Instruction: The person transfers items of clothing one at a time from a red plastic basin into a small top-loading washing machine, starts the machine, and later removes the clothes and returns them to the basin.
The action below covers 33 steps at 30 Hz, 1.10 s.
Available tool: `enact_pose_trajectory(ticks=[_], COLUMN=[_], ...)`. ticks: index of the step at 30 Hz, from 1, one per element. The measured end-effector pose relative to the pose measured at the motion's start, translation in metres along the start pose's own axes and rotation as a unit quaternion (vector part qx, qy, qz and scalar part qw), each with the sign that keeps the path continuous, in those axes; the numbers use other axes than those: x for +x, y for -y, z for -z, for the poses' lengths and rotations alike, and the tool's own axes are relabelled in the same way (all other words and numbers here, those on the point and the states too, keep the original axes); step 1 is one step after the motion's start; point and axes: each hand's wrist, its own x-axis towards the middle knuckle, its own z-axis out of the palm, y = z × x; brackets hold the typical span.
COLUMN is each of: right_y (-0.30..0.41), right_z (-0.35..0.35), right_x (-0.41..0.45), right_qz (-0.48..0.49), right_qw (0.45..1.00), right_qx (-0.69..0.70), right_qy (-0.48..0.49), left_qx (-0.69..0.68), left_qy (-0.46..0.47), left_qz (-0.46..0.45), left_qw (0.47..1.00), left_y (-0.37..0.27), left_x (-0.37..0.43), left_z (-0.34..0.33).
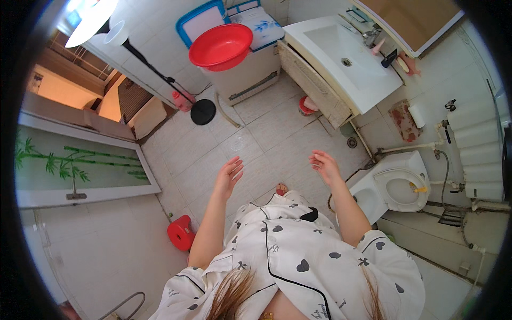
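My left hand [229,177] is held out over the tiled floor [256,136], its fingers apart and nothing in them. Level with it on the other side, my right hand [325,167] is likewise bare, with the fingers loosely spread. Neither touches anything. Beyond them, a washing machine [244,86] carries a red plastic basin [221,47] on its top. To the right of that, a white washbasin [336,60] sits on a cabinet whose front panel [314,86] hangs tilted outward. Nearest to my right forearm is the toilet [400,188], its lid up.
A floor lamp with a round black base [203,112] stands left of the washing machine, near a pink bottle [183,101]. The glazed door [88,160] with a bamboo pattern is on the left. A red stool [181,233] lies beside my left arm. A hose [227,112] crosses the floor.
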Motion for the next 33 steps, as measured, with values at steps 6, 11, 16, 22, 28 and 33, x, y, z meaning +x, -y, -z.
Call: enact_pose_trajectory(ticks=[6,11,16,22,28,33], right_y=[0.030,0.032,0.046,0.068,0.093,0.107], right_z=[0.008,0.001,-0.006,-0.026,-0.068,-0.109], right_x=[0.015,0.031,0.048,0.077,0.109,0.141], right_qz=[0.004,-0.002,-0.001,0.024,0.045,0.055], right_qw=[1.000,0.999,0.997,0.993,0.990,0.994], right_qx=[0.015,0.043,0.053,0.071,0.044,0.027], right_qy=[-0.008,-0.020,-0.047,-0.094,-0.128,-0.092], left_qx=[0.022,0.052,0.056,0.081,0.115,0.094], left_qy=[0.007,0.014,0.047,0.074,0.111,0.110], left_qz=[0.036,0.058,0.073,0.094,0.106,0.093], left_qw=[0.999,0.997,0.995,0.990,0.981,0.985], left_y=[-0.012,-0.030,-0.056,-0.087,-0.141,-0.176], left_x=[0.034,0.070,0.106,0.168,0.217,0.247], left_z=[-0.035,-0.045,-0.059,-0.052,-0.051,-0.050])
